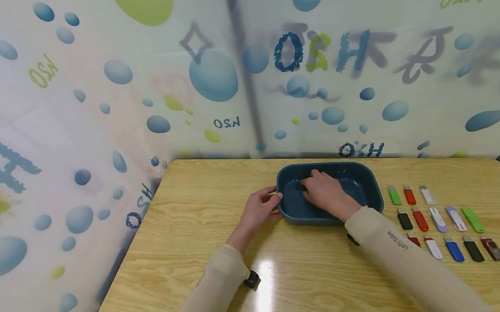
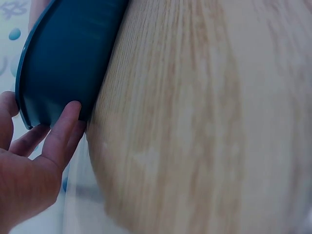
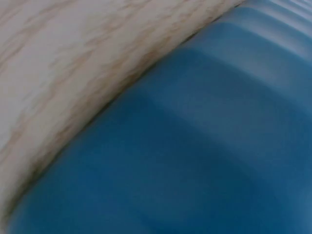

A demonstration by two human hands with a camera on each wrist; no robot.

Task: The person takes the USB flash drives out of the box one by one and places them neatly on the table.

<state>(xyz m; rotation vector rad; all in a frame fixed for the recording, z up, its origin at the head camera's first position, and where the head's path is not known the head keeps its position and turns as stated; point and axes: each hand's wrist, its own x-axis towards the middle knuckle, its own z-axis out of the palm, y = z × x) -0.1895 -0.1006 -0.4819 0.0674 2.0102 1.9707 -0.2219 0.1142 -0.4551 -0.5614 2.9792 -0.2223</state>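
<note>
A dark blue plastic basin point(image 1: 332, 218) stands near the back edge of the wooden table. My left hand point(image 1: 259, 208) holds its left end, thumb at the rim and fingers against the outer wall; the left wrist view shows these fingers point(image 2: 62, 129) on the basin. Inside the basin, my right hand point(image 1: 325, 191) reaches down toward the left part of the floor. Its fingertips pinch a small black thing point(image 1: 300, 186) that looks like a USB flash drive, partly hidden by the hand. The right wrist view shows only the basin's blurred outer wall point(image 3: 195, 146).
Right of the basin, USB flash drives lie in rows, among them a green one point(image 1: 395, 196), a black one point(image 1: 405, 220), a blue one point(image 1: 454, 250) and a maroon one point(image 1: 493, 248). My right forearm partly covers the nearest row. A patterned curtain point(image 1: 213, 75) hangs behind the table point(image 1: 200, 199).
</note>
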